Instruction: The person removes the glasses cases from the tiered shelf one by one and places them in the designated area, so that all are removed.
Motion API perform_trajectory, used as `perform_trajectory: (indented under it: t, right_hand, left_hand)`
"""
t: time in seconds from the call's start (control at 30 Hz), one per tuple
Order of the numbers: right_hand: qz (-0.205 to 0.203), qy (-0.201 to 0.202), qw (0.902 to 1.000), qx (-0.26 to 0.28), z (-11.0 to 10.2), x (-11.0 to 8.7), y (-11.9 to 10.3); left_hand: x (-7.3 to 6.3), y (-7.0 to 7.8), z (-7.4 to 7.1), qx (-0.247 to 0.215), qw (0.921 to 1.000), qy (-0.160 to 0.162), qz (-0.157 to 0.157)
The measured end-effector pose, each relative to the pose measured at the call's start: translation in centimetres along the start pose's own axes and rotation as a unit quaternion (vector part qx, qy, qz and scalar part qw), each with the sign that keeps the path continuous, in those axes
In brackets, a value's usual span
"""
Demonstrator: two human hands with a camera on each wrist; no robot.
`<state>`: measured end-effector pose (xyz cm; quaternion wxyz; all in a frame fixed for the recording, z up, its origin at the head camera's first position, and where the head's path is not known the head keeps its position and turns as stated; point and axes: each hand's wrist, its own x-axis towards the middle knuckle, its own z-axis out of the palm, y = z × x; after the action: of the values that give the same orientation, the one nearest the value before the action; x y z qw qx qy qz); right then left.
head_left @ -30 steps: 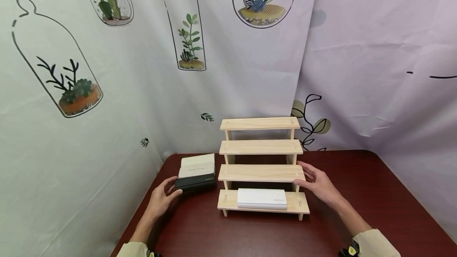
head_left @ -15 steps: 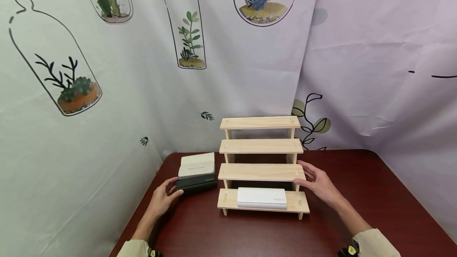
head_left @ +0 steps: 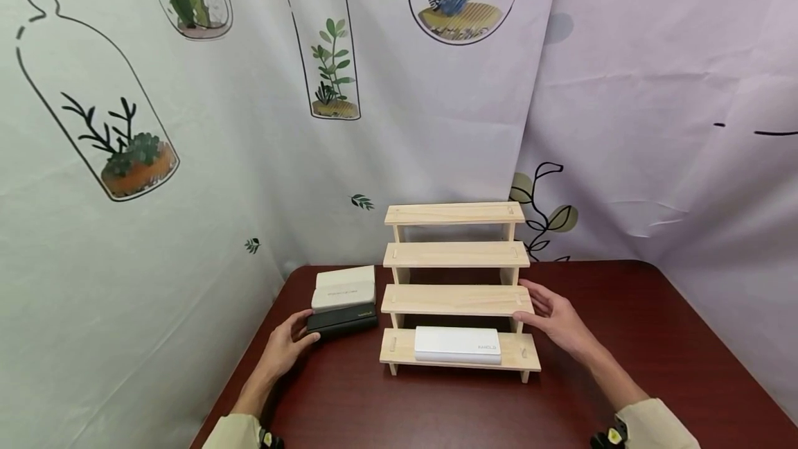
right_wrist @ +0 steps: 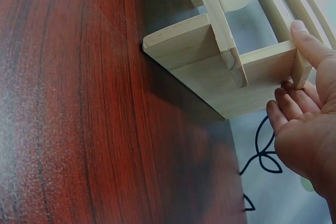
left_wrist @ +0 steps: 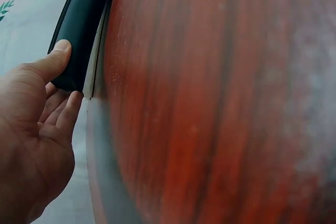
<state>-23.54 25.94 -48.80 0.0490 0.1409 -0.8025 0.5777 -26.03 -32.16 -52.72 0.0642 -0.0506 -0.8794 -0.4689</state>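
A black glasses case [head_left: 341, 320] lies on the table to the left of a four-tier wooden stand [head_left: 457, 299]. My left hand [head_left: 282, 346] pinches the case's left end; in the left wrist view its thumb lies on one side of the dark case [left_wrist: 86, 24] and fingers on the other. Behind it, nearly touching, lies a cream case [head_left: 344, 289], apparently with its lid raised. A white case [head_left: 457, 344] rests on the stand's lowest tier. My right hand [head_left: 556, 322] grips the right end of the second tier from the bottom, thumb on the board [right_wrist: 268, 52], fingers beneath.
The dark red table [head_left: 455, 411] spreads in front and to the right of the stand. Fabric with plant drawings [head_left: 436, 144] hangs close behind and at the left side. In the left wrist view the table's curved edge [left_wrist: 116, 145] runs near the hand.
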Motion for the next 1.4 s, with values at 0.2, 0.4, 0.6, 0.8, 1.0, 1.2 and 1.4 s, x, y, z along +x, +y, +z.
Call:
perform_trajectory:
  t: [0.2,0.4,0.6,0.8,1.0,1.2,1.4]
  right_hand:
    - [0.003,0.002,1.0,-0.002,0.01,0.0,-0.08]
    - [0.005,0.001,1.0,-0.007,0.1,-0.08,-0.07]
    - [0.005,0.003,1.0,-0.004,0.11,-0.06,-0.12]
    - [0.007,0.004,1.0,0.0,0.08,-0.01,-0.28]
    - [0.009,0.003,0.9999,-0.005,0.05,-0.05,-0.32]
    - [0.009,0.004,0.9999,-0.004,0.03,-0.06,-0.24]
    - [0.009,0.005,0.9999,-0.002,0.07,-0.07,-0.21]
  left_hand:
    - [0.18,-0.24,0.09,0.009,0.9999,-0.008,0.007]
    - [0.27,-0.47,0.24,0.019,0.9997,-0.01,0.012]
    - [0.38,-0.42,0.26,0.03,0.9994,-0.013,0.014]
    - [0.55,-0.49,0.24,0.03,0.9993,-0.016,0.014]
    - [0.66,-0.72,0.41,0.037,0.9991,-0.014,0.016]
    - [0.73,-0.85,0.5,0.043,0.9987,-0.013,0.022]
    - [0.67,-0.86,0.59,0.05,0.9983,-0.011,0.027]
